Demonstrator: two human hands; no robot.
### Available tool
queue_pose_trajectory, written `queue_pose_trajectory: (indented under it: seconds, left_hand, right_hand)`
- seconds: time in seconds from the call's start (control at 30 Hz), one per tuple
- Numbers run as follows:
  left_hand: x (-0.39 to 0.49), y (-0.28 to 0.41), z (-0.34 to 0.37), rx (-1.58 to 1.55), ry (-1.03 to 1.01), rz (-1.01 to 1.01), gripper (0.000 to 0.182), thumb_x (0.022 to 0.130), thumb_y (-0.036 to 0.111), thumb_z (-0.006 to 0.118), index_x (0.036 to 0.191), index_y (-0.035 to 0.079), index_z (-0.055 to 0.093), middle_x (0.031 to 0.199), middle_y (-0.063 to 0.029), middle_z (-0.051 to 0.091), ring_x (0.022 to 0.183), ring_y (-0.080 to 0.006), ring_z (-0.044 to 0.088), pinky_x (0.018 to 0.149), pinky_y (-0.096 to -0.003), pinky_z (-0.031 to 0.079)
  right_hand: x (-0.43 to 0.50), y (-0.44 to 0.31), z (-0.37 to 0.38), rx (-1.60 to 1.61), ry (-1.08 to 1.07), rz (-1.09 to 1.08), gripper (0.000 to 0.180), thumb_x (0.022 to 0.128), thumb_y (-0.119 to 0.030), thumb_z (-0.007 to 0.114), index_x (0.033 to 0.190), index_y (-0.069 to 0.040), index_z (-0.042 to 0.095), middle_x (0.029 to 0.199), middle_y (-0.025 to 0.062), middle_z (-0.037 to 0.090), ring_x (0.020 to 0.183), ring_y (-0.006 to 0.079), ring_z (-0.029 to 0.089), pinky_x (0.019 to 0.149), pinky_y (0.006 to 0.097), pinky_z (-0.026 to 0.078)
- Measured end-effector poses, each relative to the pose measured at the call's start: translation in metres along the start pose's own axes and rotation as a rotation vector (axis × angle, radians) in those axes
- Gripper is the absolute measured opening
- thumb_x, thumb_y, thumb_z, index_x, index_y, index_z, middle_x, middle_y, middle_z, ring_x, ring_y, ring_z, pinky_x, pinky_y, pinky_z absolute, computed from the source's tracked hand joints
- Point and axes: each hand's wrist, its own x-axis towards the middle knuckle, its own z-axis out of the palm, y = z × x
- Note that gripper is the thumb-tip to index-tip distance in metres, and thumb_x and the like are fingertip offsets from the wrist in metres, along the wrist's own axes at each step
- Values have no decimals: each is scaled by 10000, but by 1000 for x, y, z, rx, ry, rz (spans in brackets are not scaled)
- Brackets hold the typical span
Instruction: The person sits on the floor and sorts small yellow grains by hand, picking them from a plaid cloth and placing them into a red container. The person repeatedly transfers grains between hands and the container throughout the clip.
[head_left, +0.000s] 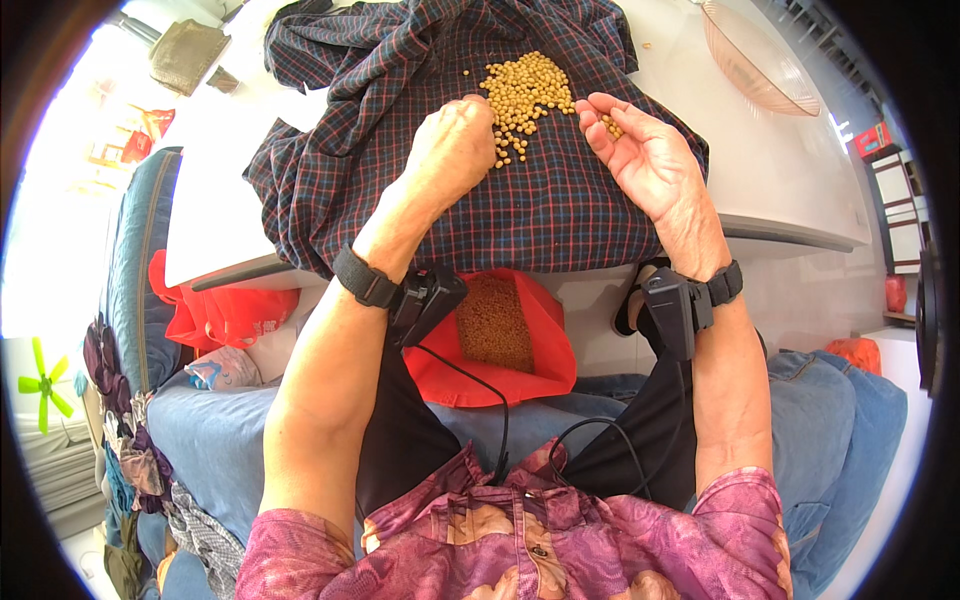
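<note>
A loose pile of yellow soybeans (529, 82) lies on a dark plaid cloth (540, 217) with red and blue lines. My left hand (456, 142) rests at the pile's left edge, back upward and fingers curled under. Its fingertips are hidden, so whether it holds beans cannot be told. On the pile's right, my right hand (641, 154) is turned palm up and cupped. A few soybeans show in the hollow between its thumb and bent fingers. Below the table edge, a red bag (551, 319) stands open between my legs, holding many soybeans.
The cloth covers part of a white table (780, 172). A ribbed, clear pinkish bowl (757, 60) stands at the far right. Black devices with cables are strapped to both wrists. Another red bag (225, 311) sits under the table at left, beside a blue denim-covered seat (210, 442).
</note>
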Motion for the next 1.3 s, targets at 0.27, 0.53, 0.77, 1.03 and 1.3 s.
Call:
queue_pose_trajectory:
  seconds: [0.27, 0.53, 0.77, 1.03, 1.3]
  left_hand:
    - [2, 5, -17, -298, -128, -211, 103, 772, -6, 528, 791, -35, 625, 811, -229, 647, 779, -359, 658, 689, -422, 527]
    - [-2, 7, -10, -183, -128, -106, 96, 768, 14, 596, 837, -25, 650, 720, -158, 641, 666, -238, 640, 614, -365, 501]
    - [-3, 12, -6, -86, -138, 50, 101, 789, -4, 562, 845, -28, 643, 806, -204, 644, 755, -342, 648, 657, -412, 508]
    - [-3, 14, -6, -2, -161, 164, 84, 798, -16, 517, 815, -57, 588, 849, -255, 605, 811, -406, 613, 703, -457, 496]
    - [-3, 15, -4, -6, -123, 143, 66, 750, -3, 540, 767, -63, 561, 793, -277, 594, 787, -422, 607, 697, -476, 486]
  right_hand:
    - [5, -1, -6, 47, -35, 20, 204, 959, -92, 518, 1070, 73, 565, 976, 161, 627, 848, 205, 645, 702, 235, 575]
    - [3, 1, -3, 27, 8, 31, 263, 962, -197, 539, 1013, 55, 597, 870, 127, 623, 764, 195, 621, 624, 239, 533]
    - [1, 2, -2, -1, 6, 48, 266, 943, -160, 571, 1076, 70, 557, 941, 130, 593, 785, 170, 596, 625, 228, 526]
    - [3, 4, -3, -13, 7, 49, 261, 945, -158, 569, 1076, 67, 555, 936, 124, 589, 784, 165, 591, 625, 226, 524]
    - [4, 6, -3, -12, -2, 66, 240, 945, -152, 566, 1058, 60, 557, 929, 118, 585, 776, 160, 588, 624, 225, 522]
